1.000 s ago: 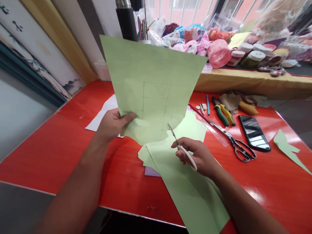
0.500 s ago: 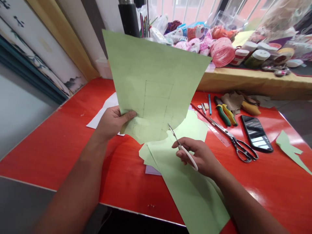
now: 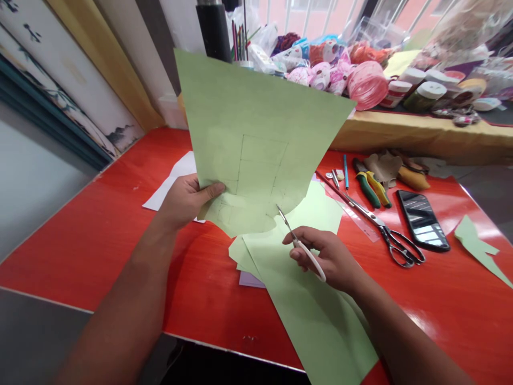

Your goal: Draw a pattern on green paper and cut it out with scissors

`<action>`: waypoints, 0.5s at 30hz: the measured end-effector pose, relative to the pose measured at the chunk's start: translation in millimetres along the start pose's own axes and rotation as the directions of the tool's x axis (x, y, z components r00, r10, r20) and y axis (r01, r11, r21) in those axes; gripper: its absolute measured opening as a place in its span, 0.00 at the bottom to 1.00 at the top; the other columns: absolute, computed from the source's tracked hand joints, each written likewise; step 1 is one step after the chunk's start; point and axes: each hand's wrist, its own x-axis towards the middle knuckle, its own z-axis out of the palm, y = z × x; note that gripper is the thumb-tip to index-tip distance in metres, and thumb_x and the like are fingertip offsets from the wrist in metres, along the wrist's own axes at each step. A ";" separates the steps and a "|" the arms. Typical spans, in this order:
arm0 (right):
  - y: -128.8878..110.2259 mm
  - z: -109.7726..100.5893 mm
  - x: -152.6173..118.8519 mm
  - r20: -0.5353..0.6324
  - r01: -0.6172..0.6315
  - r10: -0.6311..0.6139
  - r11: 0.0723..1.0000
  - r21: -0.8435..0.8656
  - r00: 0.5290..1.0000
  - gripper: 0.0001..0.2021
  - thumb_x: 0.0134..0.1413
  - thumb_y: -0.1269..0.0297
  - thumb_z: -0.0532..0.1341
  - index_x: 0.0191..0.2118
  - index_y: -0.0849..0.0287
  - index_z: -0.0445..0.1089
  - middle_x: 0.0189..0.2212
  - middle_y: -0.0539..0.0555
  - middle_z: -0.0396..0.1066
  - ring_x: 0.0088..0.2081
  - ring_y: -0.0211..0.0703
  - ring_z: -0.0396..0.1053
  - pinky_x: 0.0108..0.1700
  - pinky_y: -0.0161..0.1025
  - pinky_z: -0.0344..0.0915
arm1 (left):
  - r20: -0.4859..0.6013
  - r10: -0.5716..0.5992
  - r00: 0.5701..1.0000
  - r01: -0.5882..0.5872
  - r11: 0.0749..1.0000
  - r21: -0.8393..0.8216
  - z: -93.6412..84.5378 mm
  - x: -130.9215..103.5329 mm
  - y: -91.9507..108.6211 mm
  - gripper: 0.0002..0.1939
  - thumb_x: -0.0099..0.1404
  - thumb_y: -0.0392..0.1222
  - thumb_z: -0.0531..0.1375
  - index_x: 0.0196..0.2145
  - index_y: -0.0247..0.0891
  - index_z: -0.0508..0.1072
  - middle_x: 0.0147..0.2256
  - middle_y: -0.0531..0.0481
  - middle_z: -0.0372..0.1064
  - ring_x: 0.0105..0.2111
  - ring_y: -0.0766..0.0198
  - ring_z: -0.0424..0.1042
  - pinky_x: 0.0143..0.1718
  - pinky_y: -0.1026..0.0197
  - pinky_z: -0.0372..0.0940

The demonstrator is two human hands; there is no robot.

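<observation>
My left hand (image 3: 194,198) pinches the lower left edge of a large green sheet of paper (image 3: 256,112), which stands up off the table. Thin pencil lines form rectangles on its face, and its lower edge is cut in a curve. White-handled scissors (image 3: 308,256) are in my right hand (image 3: 326,254), with their tips at the sheet's lower right edge; the blades look nearly closed. Beneath them, another green paper piece (image 3: 316,305) hangs over the table's front edge. A corner of purple paper (image 3: 251,279) shows under it.
On the red table (image 3: 120,251) lie large metal scissors (image 3: 387,230), a phone (image 3: 422,219), green-yellow pliers (image 3: 372,187), a blue pen (image 3: 346,171) and a green scrap (image 3: 479,248). White paper (image 3: 170,182) is behind my left hand. Jars (image 3: 425,96) and yarn fill the sill.
The upper part of the held green sheet has leaned slightly to the right. Both hands and the white-handled scissors stay almost where they were.
</observation>
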 end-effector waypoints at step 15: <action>0.9 -0.5 -0.3 -0.005 -0.008 0.008 0.999 -0.036 1.000 0.16 0.64 0.45 0.70 0.43 0.54 0.79 0.23 0.47 0.70 0.25 0.41 0.67 0.28 0.38 0.65 | 0.001 -0.025 1.000 0.025 0.999 -0.036 -0.4 1.2 -2.9 0.15 0.54 0.52 0.78 0.35 0.40 0.87 0.38 0.43 0.86 0.36 0.49 0.84 0.31 0.55 0.79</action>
